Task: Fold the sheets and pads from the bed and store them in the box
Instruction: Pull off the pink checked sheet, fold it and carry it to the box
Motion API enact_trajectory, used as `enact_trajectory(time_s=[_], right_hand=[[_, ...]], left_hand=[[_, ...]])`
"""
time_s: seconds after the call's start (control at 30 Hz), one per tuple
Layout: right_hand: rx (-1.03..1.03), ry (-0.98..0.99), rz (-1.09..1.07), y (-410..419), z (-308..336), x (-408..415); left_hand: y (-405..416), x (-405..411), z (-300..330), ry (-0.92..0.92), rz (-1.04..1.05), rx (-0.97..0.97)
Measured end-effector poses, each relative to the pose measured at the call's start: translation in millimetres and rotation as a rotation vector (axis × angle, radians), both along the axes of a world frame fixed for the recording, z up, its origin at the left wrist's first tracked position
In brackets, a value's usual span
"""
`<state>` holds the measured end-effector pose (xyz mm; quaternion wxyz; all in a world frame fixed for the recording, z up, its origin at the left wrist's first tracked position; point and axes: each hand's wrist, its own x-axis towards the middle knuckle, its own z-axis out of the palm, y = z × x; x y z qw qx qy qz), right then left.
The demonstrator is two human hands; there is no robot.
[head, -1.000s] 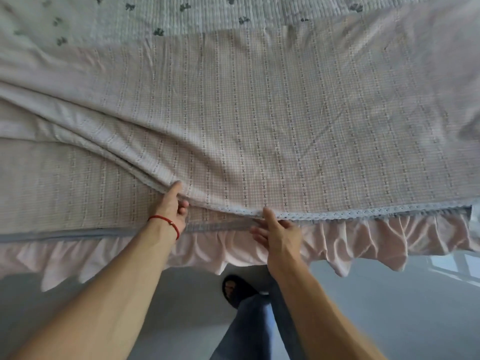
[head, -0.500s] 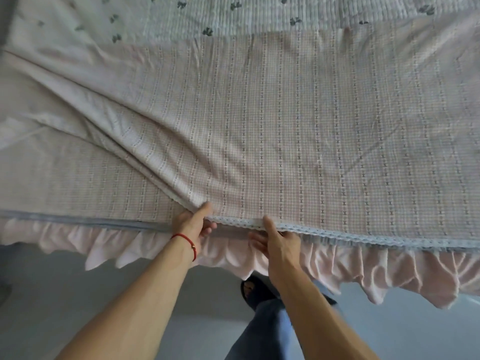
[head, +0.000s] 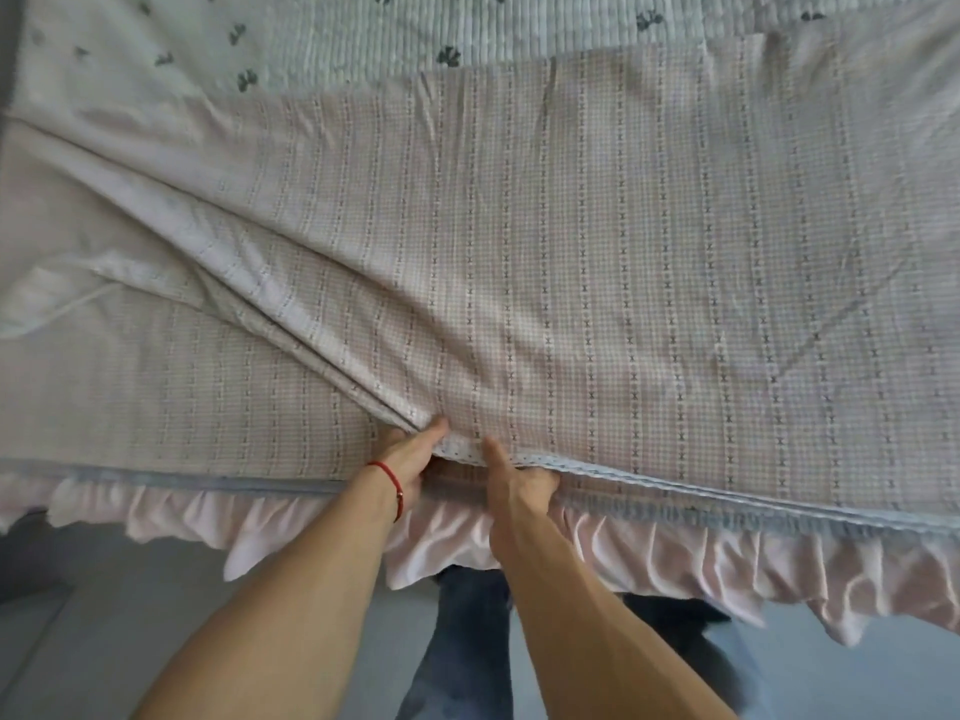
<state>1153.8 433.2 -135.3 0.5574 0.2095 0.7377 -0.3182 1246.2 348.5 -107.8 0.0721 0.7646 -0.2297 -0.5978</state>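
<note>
Gripping: left hand point(head: 410, 459) and right hand point(head: 511, 478) are pinching gingham sheet point(head: 597, 283) lace hem at bed's near edge.
Risk: hem likely slipping; fold skewing.

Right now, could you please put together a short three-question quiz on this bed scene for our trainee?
1. True or false: both hands grip the lace-trimmed edge of the pink checked sheet.
2. Which wrist wears the red string bracelet? A) left B) right C) neither
3. Fill in: the pad with dark bow prints lies at the ____ side of the bed, beyond the sheet.

Key
1. True: the left hand and the right hand hold it close together near the ruffled bed skirt.
2. A
3. far
</note>
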Motion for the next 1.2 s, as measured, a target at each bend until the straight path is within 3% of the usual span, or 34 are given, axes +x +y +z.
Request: enact_trajectory(time_s=[0.13, 0.2, 0.4, 0.63, 0.73, 0.9, 1.03, 1.1, 1.2], right_hand=[[0.153, 0.132, -0.009, -4, -2, -4], [0.125, 0.187, 0.003, -6, -3, 2], [0.213, 0.26, 0.068, -27, -5, 0], [0.21, 0.293, 0.075, -27, -10, 4], [0.133, 0.279, 0.037, -25, -10, 6], [-0.146, 0.318, -0.089, 8, 28, 19], [-0.14, 0.36, -0.186, 22, 60, 52], [-0.171, 0.325, -0.151, 12, 66, 80], [-0.348, 0.115, -0.267, -19, 73, 123]], left_hand=[[7, 17, -25, 0.051, -0.049, 0.08], [1, 13, -8, 0.089, -0.057, 0.101], [-22, 19, 11, 0.371, 0.006, 0.225], [-55, 57, 15, 0.363, 0.139, 0.094], [-80, 80, 13, 0.374, 0.263, -0.032], [-61, 116, 13, 0.317, 0.248, -0.178], [-14, 144, 20, 0.338, 0.298, -0.213], [3, 148, 20, 0.339, 0.331, -0.209], [5, 153, 23, 0.372, 0.294, -0.112]])
